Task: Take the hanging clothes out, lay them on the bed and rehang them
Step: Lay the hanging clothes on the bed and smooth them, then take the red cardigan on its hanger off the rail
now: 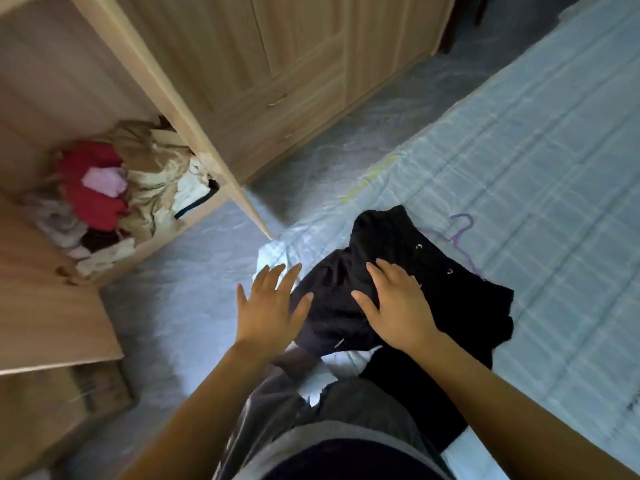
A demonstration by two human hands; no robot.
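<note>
Left of the black garment (464,299), the left hand (273,306) hovers, fingers spread, holding nothing. The garment lies crumpled on the bed (536,150). The right hand (398,306) rests flat on it, not gripping. Best to smooth outward from its middle, then fetch the purple hanger (464,228) at its far right edge.

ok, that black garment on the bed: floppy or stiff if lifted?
Likely floppy: the black garment lies crumpled in soft folds under the right hand. Probably light, the cloth looks thin. Its metal eyelets might snag the purple hanger beside it.
</note>
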